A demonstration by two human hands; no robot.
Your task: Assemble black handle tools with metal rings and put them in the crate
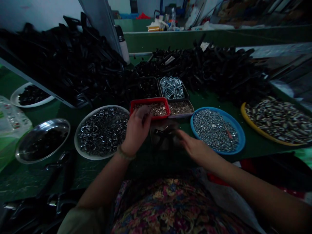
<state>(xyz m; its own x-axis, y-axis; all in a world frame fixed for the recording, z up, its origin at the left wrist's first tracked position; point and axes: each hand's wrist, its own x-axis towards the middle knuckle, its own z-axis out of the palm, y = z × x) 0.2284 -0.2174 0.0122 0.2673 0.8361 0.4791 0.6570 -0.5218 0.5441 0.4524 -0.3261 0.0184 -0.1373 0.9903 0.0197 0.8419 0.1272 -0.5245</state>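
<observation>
My left hand (137, 128) is at the near left edge of a red tray (168, 112) of small metal pins. Its fingers are curled together over the pins, and whatever they pinch is hidden. Right of it, my right hand (193, 146) has its fingers at the right end of a black tool part (165, 135) with two legs pointing toward me. That part lies over a small block or plate and is too dark and blurred to name exactly. Beside the red tray stands another tray (181, 114) of tiny metal pieces.
A white plate of metal rings (79, 148) stands left, beyond it a steel bowl (19, 156). To the right are a blue plate of nuts (193, 125) and a yellow plate of metal cylinders (258, 131). Behind sit a tray of bolts (172, 87) and heaped black parts (216, 65).
</observation>
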